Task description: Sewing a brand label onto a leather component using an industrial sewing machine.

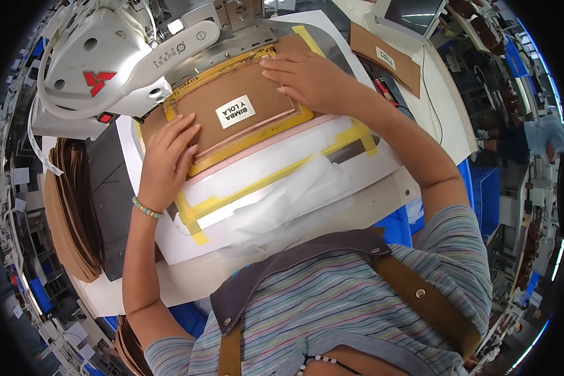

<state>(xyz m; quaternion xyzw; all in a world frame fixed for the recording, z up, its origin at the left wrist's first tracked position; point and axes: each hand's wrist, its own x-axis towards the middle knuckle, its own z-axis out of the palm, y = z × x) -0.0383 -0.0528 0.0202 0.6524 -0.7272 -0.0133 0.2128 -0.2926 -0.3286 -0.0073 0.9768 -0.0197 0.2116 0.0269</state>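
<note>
Left hand (167, 156): fingers (183, 135) slightly spread and flat, pressing down on the lower left corner of the brown leather panel (232, 109); nothing pinched or gripped.

Right hand (307, 78): fingers (276, 62) extended and close together, palm down, resting on the panel's upper right edge; nothing grasped.

Brown leather panel: lies flat inside the yellow-edged clamping frame (250, 145), directly in front of the white sewing machine head (106, 59). It bears a white label (235, 111) near its middle.

Handling note: seating appears to be the step in hand. It is judged to go best with even downward pressure from both palms, the panel's edges kept square to the frame's inner border, and fingertips kept clear of the machine head.

White template board (282, 169): carries the frame, with yellow tape strips and a sheet of clear film (294, 197) draped over its near edge.

Stack of brown leather pieces (69, 213): stands at the table's left edge, well apart from both hands.

Beaded bracelet (146, 208): on the left wrist.
</note>
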